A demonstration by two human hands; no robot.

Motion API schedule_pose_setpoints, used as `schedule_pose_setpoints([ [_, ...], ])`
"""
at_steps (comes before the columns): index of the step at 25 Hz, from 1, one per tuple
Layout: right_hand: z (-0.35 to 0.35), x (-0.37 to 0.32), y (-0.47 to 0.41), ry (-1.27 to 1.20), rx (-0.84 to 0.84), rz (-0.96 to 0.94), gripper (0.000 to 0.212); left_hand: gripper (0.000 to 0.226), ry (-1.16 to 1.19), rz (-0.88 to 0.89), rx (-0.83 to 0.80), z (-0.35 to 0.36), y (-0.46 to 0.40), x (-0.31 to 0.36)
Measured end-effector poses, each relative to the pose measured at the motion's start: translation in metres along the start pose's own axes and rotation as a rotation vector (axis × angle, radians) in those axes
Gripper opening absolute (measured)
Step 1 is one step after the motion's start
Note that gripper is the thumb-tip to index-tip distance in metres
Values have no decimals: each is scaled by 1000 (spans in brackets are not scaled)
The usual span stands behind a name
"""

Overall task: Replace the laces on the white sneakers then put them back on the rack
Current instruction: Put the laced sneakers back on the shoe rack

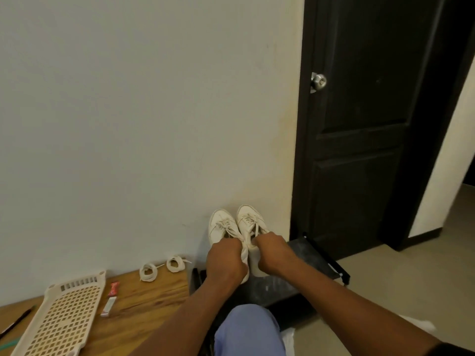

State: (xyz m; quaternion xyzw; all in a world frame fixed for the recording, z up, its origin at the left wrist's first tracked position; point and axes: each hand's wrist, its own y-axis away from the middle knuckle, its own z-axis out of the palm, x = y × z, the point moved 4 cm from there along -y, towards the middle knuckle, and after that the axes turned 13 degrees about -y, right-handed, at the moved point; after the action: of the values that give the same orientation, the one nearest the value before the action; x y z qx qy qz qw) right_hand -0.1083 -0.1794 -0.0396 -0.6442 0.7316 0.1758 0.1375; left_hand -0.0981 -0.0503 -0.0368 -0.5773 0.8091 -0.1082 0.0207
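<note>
1. Left hand (224,258) is seen curled around the heel end of the left white sneaker (223,227), gripping it from behind.
2. Right hand (273,253) is likewise closed over the heel of the right white sneaker (250,218), the fingers folded down out of sight.
3. Both sneakers are held side by side and touching, toes pointed toward 12 o'clock against the pale wall (141,111); laces are threaded and tied over each tongue.
4. The pair is placed over a dark rack (303,265), which extends from the hands toward 4 o'clock.
5. Two coiled white laces (148,271) and (175,263) are laid at 9 o'clock from the hands, near the far edge of the wooden surface (144,304), close to each other but apart.
6. A cream perforated plastic tray (64,319) is rested on the surface at 8 o'clock, with a small red-and-white tube (110,299) just beside its right edge.
7. A dark pencil-like stick (18,321) is seen at the tray's left.
8. A dark door (365,124) with a round metal knob (318,82) is located at 1 o'clock.
9. A knee in light-blue cloth (249,330) is visible at 6 o'clock, between the forearms.
</note>
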Motion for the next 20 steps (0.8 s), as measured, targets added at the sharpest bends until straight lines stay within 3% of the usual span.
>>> schedule_pose_setpoints([
  [9, 58, 131, -48, 5, -85, 118, 38, 33, -16, 36, -178, 133, -44, 73],
  [14, 91, 165, -65, 66, -184, 136, 50, 31, -111, 104, -279, 174, -63, 79],
  [20, 123, 189, -70, 95, -240, 154, 50, 50, -156, 184, -412, 209, -71, 82],
])
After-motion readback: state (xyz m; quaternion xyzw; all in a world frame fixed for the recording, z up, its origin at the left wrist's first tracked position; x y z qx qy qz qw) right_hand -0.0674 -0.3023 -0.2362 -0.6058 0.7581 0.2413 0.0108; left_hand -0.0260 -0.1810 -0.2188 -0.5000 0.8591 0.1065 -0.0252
